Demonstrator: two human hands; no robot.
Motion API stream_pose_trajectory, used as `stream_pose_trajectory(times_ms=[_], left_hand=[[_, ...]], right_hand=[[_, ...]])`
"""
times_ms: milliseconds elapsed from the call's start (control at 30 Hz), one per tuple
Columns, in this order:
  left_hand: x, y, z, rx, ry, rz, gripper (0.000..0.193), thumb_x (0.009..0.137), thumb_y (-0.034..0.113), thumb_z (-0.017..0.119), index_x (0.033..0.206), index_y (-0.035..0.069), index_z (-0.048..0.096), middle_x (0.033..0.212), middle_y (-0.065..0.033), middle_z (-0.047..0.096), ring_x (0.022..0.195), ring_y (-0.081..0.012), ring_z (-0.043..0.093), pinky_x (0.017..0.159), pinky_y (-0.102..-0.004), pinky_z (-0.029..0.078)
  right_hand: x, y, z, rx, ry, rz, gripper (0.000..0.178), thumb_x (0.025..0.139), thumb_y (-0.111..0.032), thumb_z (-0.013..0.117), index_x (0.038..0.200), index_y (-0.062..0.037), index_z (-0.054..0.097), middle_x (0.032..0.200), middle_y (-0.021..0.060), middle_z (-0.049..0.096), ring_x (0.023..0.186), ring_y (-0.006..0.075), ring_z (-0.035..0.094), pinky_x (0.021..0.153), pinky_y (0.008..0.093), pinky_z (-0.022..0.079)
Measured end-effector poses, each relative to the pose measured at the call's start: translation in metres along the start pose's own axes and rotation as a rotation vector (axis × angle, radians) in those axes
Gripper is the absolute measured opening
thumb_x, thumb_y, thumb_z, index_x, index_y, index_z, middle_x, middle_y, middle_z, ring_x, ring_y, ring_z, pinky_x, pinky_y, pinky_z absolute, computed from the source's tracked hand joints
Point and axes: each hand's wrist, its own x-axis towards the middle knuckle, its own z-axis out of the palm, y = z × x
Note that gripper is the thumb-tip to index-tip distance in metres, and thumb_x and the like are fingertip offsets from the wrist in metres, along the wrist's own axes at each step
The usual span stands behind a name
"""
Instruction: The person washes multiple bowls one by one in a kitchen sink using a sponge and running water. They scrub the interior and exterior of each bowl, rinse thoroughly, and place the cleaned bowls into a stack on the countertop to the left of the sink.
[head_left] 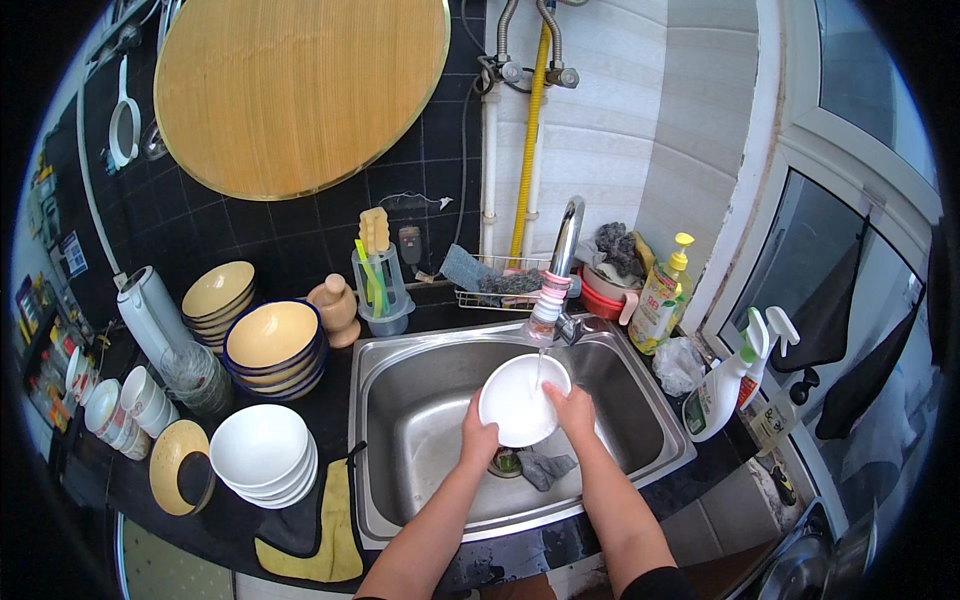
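A white bowl [518,408] is tilted under the faucet [566,240], and a thin stream of water runs into it. My left hand [478,432] grips its left rim, fingers mostly hidden behind it. On the right rim, my right hand [574,412] holds on with the thumb at the edge. Both hands are above the steel sink [410,455]. Below the bowl, a grey cloth [546,470] lies on the sink floor beside the drain [507,462], which the bowl partly covers.
Left of the sink stand stacked white bowls [258,445], blue-rimmed bowls [272,340] and a yellow cloth [338,520] near the counter's front edge. A wire rack [500,298] sits behind the sink. To the right are a yellow-capped soap bottle [660,300] and spray bottles [722,392].
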Motion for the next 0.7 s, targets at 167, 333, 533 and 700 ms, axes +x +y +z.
stream_pose_trajectory(times_ms=[167, 333, 533, 700], left_hand=[[-0.005, 0.019, -0.004, -0.124, 0.123, -0.306, 0.053, 0.068, -0.013, 0.041, 0.118, 0.003, 0.038, 0.106, -0.0163, 0.051, 0.092, -0.0307, 0.055, 0.064, -0.0391, 0.053], [-0.008, 0.019, -0.003, -0.152, 0.039, -0.503, 0.047, 0.070, -0.007, 0.041, 0.116, 0.001, 0.036, 0.103, -0.0187, 0.050, 0.087, -0.0341, 0.056, 0.062, -0.0443, 0.053], [0.000, -0.018, -0.015, -0.244, -0.213, -0.898, 0.040, 0.069, 0.015, 0.042, 0.104, -0.005, 0.039, 0.087, -0.0182, 0.052, 0.070, -0.0288, 0.056, 0.051, -0.0405, 0.051], [0.003, -0.029, -0.016, -0.280, -0.345, -1.008, 0.037, 0.072, 0.031, 0.043, 0.092, -0.001, 0.043, 0.067, -0.0122, 0.048, 0.048, -0.0180, 0.045, 0.040, -0.0301, 0.041]], right_hand=[[-0.012, -0.024, -0.012, -0.054, -0.032, -0.169, 0.039, 0.074, -0.041, 0.055, 0.084, -0.0038, 0.063, 0.073, 0.0214, 0.059, 0.072, 0.0356, 0.058, 0.065, 0.0407, 0.045], [-0.014, -0.022, -0.018, -0.253, -0.017, -0.099, 0.029, 0.073, -0.031, 0.055, 0.080, -0.0040, 0.063, 0.073, 0.0195, 0.060, 0.072, 0.0356, 0.058, 0.066, 0.0408, 0.045], [0.004, 0.005, -0.025, -0.238, -0.494, 0.323, 0.029, 0.070, -0.021, 0.049, 0.071, 0.0060, 0.059, 0.061, 0.0147, 0.059, 0.044, 0.0206, 0.054, 0.044, 0.0323, 0.044], [0.008, 0.013, -0.027, -0.038, -0.632, 0.448, 0.024, 0.073, -0.017, 0.045, 0.060, 0.0022, 0.053, 0.051, 0.0090, 0.052, 0.035, 0.0125, 0.043, 0.032, 0.0264, 0.034]])
